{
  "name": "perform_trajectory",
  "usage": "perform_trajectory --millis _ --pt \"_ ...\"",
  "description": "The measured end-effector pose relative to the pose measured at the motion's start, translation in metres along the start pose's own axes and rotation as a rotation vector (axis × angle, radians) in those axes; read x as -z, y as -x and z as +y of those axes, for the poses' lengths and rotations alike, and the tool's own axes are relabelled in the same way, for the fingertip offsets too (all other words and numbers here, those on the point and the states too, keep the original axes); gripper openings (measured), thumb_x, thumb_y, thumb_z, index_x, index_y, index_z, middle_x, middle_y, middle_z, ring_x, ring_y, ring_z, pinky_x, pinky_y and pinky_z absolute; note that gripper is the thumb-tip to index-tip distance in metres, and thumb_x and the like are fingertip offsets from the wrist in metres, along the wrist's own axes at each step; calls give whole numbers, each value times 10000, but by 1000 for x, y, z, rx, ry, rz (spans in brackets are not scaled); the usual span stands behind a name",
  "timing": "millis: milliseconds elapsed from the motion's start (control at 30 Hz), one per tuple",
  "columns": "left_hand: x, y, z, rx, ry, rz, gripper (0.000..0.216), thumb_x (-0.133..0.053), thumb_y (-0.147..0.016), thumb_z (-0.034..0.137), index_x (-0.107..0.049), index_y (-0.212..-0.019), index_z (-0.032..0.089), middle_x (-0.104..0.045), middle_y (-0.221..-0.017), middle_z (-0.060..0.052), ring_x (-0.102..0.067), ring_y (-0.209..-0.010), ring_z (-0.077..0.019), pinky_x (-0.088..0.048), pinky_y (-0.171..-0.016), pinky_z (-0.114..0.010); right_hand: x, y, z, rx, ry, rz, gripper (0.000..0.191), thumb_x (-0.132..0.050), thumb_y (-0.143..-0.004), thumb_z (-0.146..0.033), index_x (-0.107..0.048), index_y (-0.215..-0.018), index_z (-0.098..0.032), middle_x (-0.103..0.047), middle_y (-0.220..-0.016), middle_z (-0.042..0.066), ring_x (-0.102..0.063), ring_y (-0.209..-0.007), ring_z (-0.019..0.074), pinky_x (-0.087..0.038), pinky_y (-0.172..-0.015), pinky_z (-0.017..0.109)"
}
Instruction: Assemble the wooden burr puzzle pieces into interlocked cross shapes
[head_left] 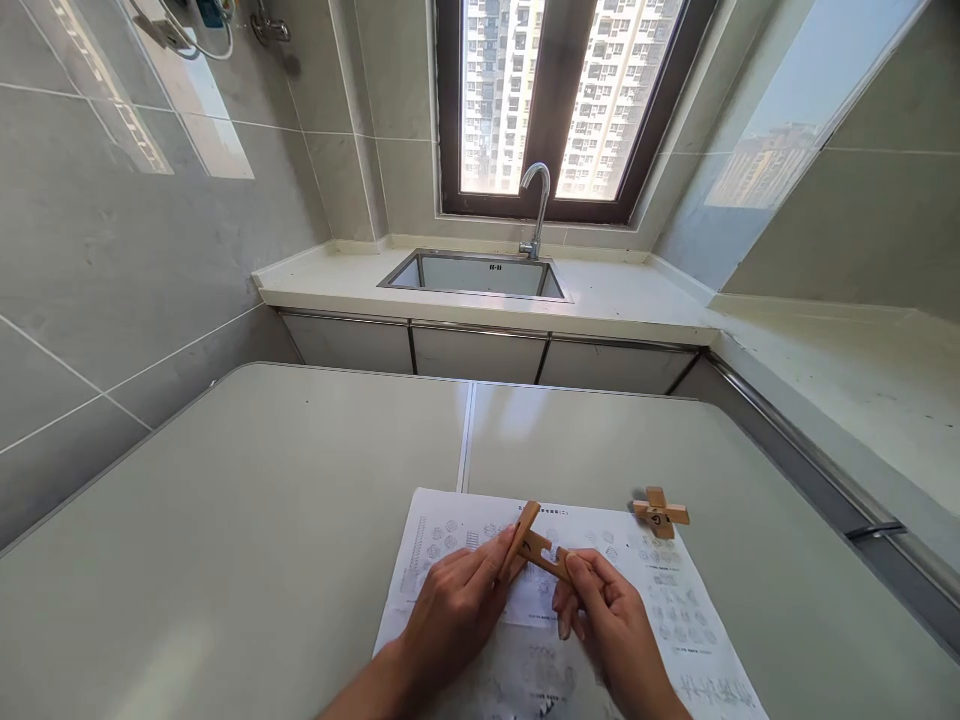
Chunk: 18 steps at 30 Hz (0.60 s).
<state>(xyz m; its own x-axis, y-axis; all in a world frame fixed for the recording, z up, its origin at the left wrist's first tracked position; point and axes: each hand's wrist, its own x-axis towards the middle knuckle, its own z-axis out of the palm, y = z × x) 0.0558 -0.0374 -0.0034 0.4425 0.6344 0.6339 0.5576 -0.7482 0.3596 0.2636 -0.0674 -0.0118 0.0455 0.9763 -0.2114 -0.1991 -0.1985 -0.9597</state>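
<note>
Both hands over the printed instruction sheet [667, 610] on the grey table [225, 520]. Left hand [450, 610] pinches one notched wooden bar [520, 540], tilted up and away, fingertips on its lower end. Right hand [607, 620] pinches a second wooden bar [551, 562], lying lower and angled toward the right. The two bars meet at their notches, just above the sheet, held in the air rather than resting on it. Can't tell if the notches are seated or only touching.

A small assembled wooden cross [660, 513] sits on the sheet's far right corner, well apart from both hands.

Risks as I read it:
- both grips are fingertip pinches near the bar ends, so a twist at the joint could pop a bar loose; it would drop on the sheet or skid across the smooth table
- notches misaligned, forcing them would jam or chip the wood
- hands cover the middle diagrams on the sheet, so checking orientation means shifting a grip mid-hold
- a right-hand sweep outward could knock the cross toward the table edge

Sink [480, 275] and tap [536, 205] are on the far counter, not involved
</note>
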Motion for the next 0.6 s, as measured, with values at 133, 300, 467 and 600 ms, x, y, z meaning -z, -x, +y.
perform_trajectory --millis 133,300,467,600 --pt "-4 2 0 19 -3 16 658 -534 -1066 153 -265 -1660 240 -794 -1213 -118 -812 -946 -221 -680 -793 -319 -1 1 4 -2 2 33 523 -683 -891 -717 -662 -864 -194 -671 -664 35 -604 -497 172 -442 -495 281" --pt "-6 6 1 4 22 -21 692 -489 -1071 130 -184 -1684 228 -816 -1126 -101 -807 -844 -195 -676 -713 -298 -1 2 11 5 -4 29 509 -679 -901 -706 -651 -835 -201 -672 -641 37 -626 -514 180 -470 -512 284" --pt "-8 6 0 9 32 4 718 -496 -1048 87 -192 -1683 230 -800 -1196 -107 -805 -956 -204 -672 -749 -294 0 -2 14 -9 -27 -35 513 -698 -890 -701 -665 -891 -189 -669 -667 32 -605 -482 155 -442 -478 263" --pt "-8 6 0 46 72 7 681 -500 -1064 120 -225 -1674 248 -822 -1074 -75 -795 -838 -180 -650 -711 -284 -1 -2 9 -30 -34 -101 512 -679 -910 -696 -658 -908 -185 -674 -668 33 -610 -476 154 -423 -477 259"
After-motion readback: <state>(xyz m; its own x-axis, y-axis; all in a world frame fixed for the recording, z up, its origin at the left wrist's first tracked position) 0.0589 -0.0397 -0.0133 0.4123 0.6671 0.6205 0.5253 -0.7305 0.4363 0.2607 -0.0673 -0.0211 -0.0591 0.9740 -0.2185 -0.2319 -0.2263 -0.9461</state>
